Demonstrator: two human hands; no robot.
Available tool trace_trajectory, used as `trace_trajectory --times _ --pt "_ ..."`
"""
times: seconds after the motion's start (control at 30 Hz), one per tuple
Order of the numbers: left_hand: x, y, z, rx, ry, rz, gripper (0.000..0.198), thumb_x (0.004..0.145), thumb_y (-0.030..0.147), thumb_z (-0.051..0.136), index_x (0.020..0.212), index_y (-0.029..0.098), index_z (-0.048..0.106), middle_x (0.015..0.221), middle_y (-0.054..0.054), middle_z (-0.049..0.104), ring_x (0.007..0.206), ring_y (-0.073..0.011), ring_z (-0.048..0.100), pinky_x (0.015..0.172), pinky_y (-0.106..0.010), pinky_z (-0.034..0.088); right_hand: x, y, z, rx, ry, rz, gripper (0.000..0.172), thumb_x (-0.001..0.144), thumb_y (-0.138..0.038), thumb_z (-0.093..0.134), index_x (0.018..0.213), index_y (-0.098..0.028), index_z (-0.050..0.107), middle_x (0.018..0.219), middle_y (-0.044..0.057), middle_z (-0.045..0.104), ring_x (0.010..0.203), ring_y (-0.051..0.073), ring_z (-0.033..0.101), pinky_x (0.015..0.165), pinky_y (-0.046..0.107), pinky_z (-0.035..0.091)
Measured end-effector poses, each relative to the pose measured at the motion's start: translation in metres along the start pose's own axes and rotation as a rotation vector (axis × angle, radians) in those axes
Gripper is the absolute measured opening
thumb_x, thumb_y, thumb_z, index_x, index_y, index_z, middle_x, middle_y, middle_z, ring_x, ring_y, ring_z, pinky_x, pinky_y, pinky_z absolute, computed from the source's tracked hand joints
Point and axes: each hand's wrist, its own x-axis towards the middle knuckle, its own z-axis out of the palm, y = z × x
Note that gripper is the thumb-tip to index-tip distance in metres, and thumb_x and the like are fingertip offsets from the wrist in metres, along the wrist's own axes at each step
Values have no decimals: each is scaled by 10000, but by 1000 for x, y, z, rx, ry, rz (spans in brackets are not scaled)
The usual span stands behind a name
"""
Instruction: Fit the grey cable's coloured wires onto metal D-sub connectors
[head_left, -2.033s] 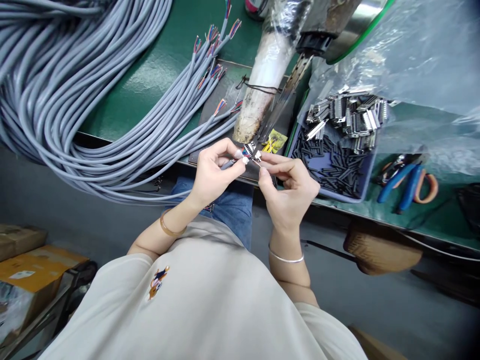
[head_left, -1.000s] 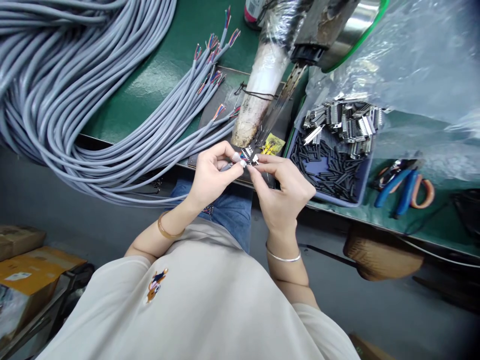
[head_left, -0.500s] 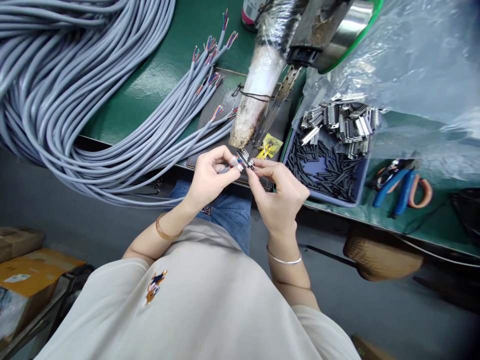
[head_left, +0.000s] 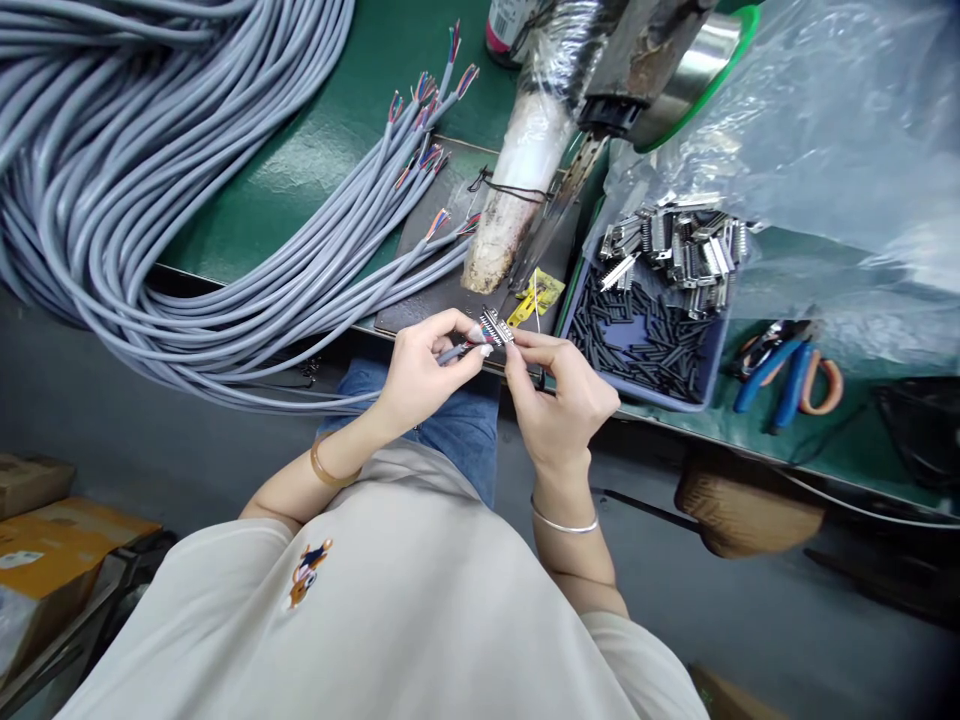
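Between my fingertips, over the front edge of the bench, is a small metal connector [head_left: 496,325] with rows of pins. My left hand [head_left: 429,362] pinches the end of a grey cable [head_left: 452,354], its coloured wires spread against the connector. My right hand [head_left: 561,388] is closed in a pinch on the connector's right end. Just above hangs the tip of a soldering iron [head_left: 529,255], beside a thick, plastic-wrapped white tube [head_left: 501,215] with a scorched lower end. Fingers partly hide the wires where they meet the pins.
Grey cables [head_left: 247,320] with stripped ends sweep across the left. On the right, a blue tray [head_left: 709,385] holds connectors [head_left: 679,245] and black sleeves [head_left: 652,340]. Pliers [head_left: 791,385] lie beyond it. A yellow piece [head_left: 536,297] lies behind the connector; a solder spool [head_left: 701,80] stands above.
The connector has turned slightly and shifted a little right and down in my fingers. More of the grey cable shows at my left hand. The camera view has moved slightly.
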Motion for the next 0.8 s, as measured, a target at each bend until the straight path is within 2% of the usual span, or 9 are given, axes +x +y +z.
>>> trace_trajectory --times 0.03,0.1,0.2,0.3,0.37,0.47,0.67,0.73,0.8 --pt "-2 -1 0 54 11 45 62 828 191 735 867 176 688 803 9 694 509 -42 419 492 -208 342 -1 -1 -1 -4 5 3 118 915 -144 685 896 -243 623 949 -1 800 838 144 776 725 240 588" --pt "-7 -2 -1 135 35 170 78 854 176 723 931 174 711 876 -15 740 581 -65 535 562 -204 428 -1 -2 -2 -13 10 25 106 917 -155 688 897 -241 629 929 -7 798 824 141 774 710 232 584" --pt "-13 -3 -1 214 45 377 79 914 148 668 953 152 737 931 -65 786 810 -129 703 767 -220 535 -1 -6 -4 -34 23 52 75 932 -184 679 897 -235 636 883 -15 788 773 132 761 687 225 578" --pt "-17 -2 -1 260 42 443 105 939 128 634 932 123 739 876 -73 794 776 -120 715 772 -208 539 1 -8 -6 -63 21 61 77 946 -232 672 875 -227 642 780 -33 752 663 111 719 644 214 553" --pt "-20 1 -2 244 -3 382 109 941 141 633 895 114 728 804 -53 774 686 -97 678 692 -187 517 2 -9 -6 -63 -3 91 108 951 -261 673 857 -222 635 732 -42 720 612 100 690 613 206 534" --pt "-22 9 -5 133 -110 200 165 954 188 615 838 117 709 723 -28 732 627 -81 631 626 -174 493 3 -10 -8 -20 -35 136 132 947 -268 682 843 -220 615 711 -56 684 589 83 670 595 185 518" --pt "-22 16 -9 -160 -204 -69 213 929 274 653 803 107 691 720 -46 723 655 -97 669 655 -186 538 2 -12 -9 18 -58 188 162 947 -310 680 833 -219 608 706 -57 675 589 81 669 600 183 546" --pt "-21 15 -9 -224 -218 -135 236 912 315 684 803 105 684 718 -50 721 643 -100 674 655 -195 547 1 -13 -10 62 -60 271 173 960 -354 661 868 -218 605 742 -42 701 616 99 700 616 206 576" --pt "-21 14 -10 -283 -242 -190 292 895 382 716 797 110 674 694 -46 716 607 -95 660 640 -203 546 1 -13 -14 143 -6 361 190 975 -389 637 911 -215 591 760 -30 714 594 112 708 560 222 575"
